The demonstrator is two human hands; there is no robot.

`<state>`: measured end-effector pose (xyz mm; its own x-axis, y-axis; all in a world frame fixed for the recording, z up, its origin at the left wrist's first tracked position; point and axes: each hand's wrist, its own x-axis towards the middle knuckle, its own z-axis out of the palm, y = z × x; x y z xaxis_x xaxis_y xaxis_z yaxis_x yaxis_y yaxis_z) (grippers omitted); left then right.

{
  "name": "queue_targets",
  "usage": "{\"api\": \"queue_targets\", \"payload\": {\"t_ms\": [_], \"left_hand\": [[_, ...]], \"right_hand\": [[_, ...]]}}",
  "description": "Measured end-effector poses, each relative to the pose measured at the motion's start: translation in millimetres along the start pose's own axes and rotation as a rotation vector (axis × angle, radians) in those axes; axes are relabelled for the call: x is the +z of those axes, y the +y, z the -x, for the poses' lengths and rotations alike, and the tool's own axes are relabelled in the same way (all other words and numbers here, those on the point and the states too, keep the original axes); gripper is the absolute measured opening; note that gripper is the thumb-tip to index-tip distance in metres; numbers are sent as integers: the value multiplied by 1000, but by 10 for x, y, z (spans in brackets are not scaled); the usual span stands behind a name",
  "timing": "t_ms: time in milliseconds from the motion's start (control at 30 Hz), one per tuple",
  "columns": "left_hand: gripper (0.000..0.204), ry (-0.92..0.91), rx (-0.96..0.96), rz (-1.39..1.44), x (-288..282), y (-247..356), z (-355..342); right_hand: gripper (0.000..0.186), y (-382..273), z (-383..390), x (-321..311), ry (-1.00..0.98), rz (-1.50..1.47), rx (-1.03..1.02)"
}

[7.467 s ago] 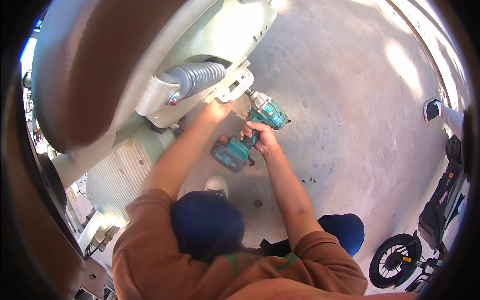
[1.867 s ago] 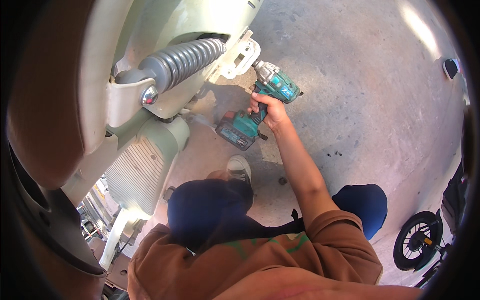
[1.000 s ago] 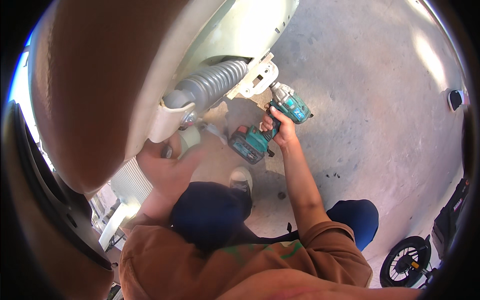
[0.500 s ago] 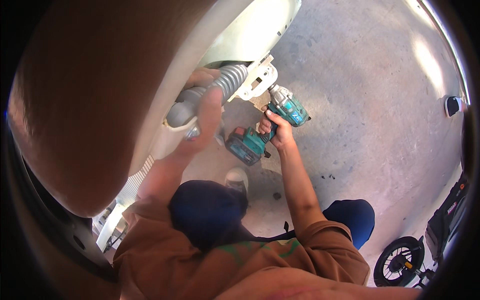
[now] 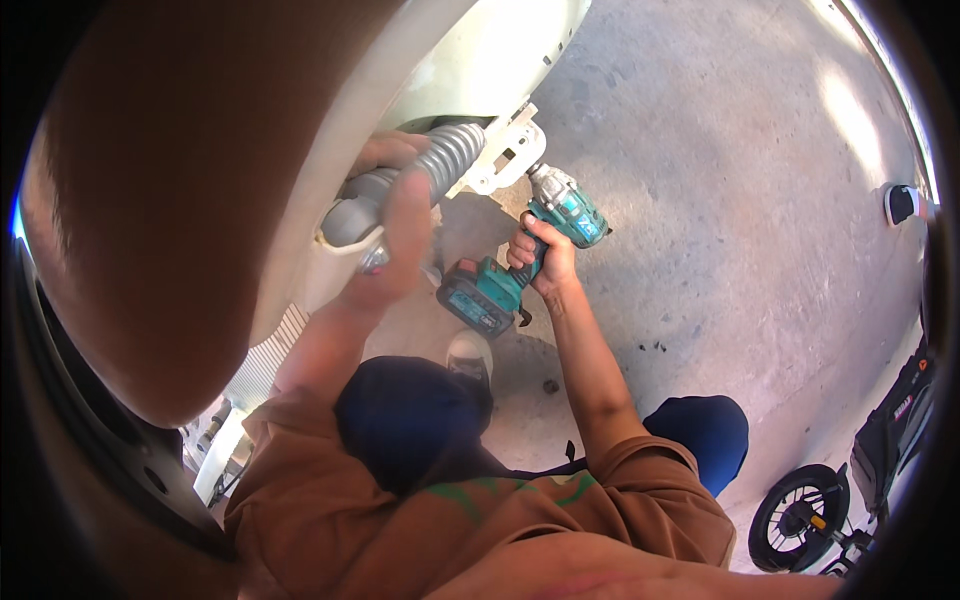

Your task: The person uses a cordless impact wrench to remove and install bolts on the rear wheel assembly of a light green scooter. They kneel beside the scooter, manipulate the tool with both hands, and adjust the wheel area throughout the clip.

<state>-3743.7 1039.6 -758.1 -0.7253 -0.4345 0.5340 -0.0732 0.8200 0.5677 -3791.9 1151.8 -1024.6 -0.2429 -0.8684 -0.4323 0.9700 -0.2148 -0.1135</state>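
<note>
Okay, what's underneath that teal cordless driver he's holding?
Below the teal driver, gripped by the right hand, lies bare concrete floor in shadow, with a light shoe near its battery end. The tip meets a pale bracket; the fastener there is hidden.

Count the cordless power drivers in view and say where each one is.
1. The teal cordless driver is in the right hand, its nose against the white bracket beside the grey ribbed shock absorber, which the left hand holds. The scooter body may hide others.
</note>
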Motion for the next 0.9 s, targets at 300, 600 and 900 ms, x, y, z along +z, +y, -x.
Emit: {"api": "queue_targets", "payload": {"t_ms": [300, 600, 900], "left_hand": [[22, 29, -13, 22, 18, -28, 19], [22, 26, -43, 49, 37, -11, 11], [22, 39, -37, 70, 56, -30, 9]], "right_hand": [[20, 21, -34, -18, 8, 25, -28], [19, 42, -47, -10, 6, -5, -29], [19, 52, -41, 2, 8, -18, -26]]}}
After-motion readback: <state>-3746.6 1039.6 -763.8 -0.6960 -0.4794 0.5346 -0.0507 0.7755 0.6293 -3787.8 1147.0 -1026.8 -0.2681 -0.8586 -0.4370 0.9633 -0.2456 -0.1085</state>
